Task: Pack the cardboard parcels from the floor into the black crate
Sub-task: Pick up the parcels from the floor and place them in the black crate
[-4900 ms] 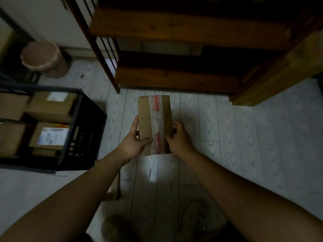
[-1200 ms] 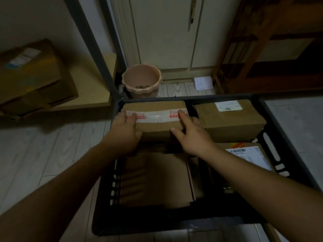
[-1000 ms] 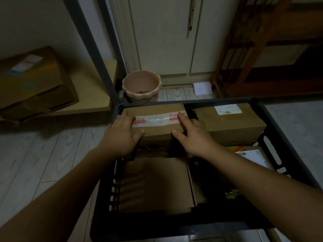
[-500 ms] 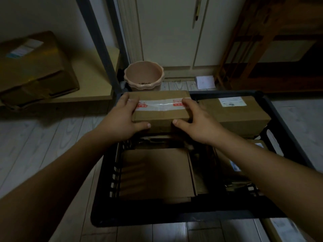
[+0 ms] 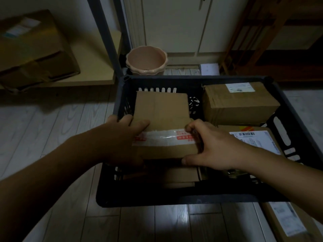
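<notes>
A cardboard parcel sealed with clear tape printed in red is tipped inside the black crate, in its left half. My left hand grips the parcel's left end and my right hand grips its right end, thumb under the near edge. A box with a white label sits in the crate's far right corner. Another labelled parcel lies near right. Flat cardboard shows beneath my hands.
A pink plastic pot stands behind the crate beside a grey metal post. A large carton rests on a low shelf at left. Wooden shelving is at back right. One more labelled parcel lies on the floor at bottom right.
The taped parcel has tilted and dropped lower into the crate's left side, its taped face now turned toward me. Both hands stayed on its ends and moved down with it.
</notes>
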Available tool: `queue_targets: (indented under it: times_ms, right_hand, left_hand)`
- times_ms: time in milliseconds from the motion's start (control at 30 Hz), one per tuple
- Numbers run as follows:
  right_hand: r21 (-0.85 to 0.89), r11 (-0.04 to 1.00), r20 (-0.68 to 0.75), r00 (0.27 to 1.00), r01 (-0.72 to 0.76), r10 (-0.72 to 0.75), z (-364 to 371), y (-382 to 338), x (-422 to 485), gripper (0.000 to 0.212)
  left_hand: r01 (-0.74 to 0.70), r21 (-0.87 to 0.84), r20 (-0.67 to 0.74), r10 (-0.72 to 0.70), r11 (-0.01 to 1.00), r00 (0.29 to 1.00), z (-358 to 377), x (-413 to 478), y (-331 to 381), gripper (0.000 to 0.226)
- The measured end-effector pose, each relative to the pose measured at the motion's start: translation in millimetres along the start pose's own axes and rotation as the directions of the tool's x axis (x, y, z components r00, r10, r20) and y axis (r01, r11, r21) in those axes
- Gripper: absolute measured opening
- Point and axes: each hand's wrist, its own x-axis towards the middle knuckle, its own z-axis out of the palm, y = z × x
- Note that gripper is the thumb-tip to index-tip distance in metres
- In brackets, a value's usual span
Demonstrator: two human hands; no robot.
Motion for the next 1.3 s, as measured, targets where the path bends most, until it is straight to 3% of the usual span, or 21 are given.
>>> queue_targets:
  times_ms: [167,300,400,533,733,900,1033,1300]
  right_hand:
    - [-0.096,0.995,0.093,0.995,0.033,-0.024,12.5,-1.2,3.2,0.082]
    - [-0.141,0.99,0.038,0.999,0.003,0.002,9.2,2.5,11.2,0.091]
    - [-0.179,0.984,0.019,1.0,-0.008,0.012,6.2,3.6,16.3,0.087]
    - [-0.179,0.983,-0.004,1.0,0.027,-0.028,5.8,5.5,19.9,0.083]
    - [-0.198,0.974,-0.001,0.993,0.113,-0.116,15.7,5.6,20.0,0.089]
    - [-0.323,0.932,-0.003,0.985,0.165,-0.175,28.0,7.6,24.6,0.1]
    - [-0.361,0.92,0.063,0.989,0.149,-0.136,28.6,5.7,26.1,0.111]
    - [-0.441,0.893,0.034,0.996,0.088,-0.082,21.4,16.8,29.3,0.104]
  left_hand:
    - [-0.097,0.097,-0.114,0.108,0.991,0.988,19.9,3.3,-0.7,0.108]
    - [-0.088,0.127,-0.141,0.106,0.988,0.984,27.2,9.5,-4.4,0.11]
    - [-0.088,0.175,-0.141,0.114,0.981,0.983,28.2,15.0,-4.8,0.113]
    - [-0.071,0.127,-0.111,0.085,0.989,0.99,27.4,20.3,-16.3,0.122]
    - [-0.062,0.221,-0.15,0.097,0.973,0.984,38.3,19.1,-17.5,0.118]
    - [-0.073,0.197,-0.206,0.114,0.978,0.972,41.7,18.6,-17.0,0.12]
    - [-0.073,0.179,-0.206,0.11,0.981,0.972,40.6,19.6,-16.8,0.12]
    - [-0.031,0.126,-0.189,0.055,0.991,0.98,31.4,37.3,-21.0,0.122]
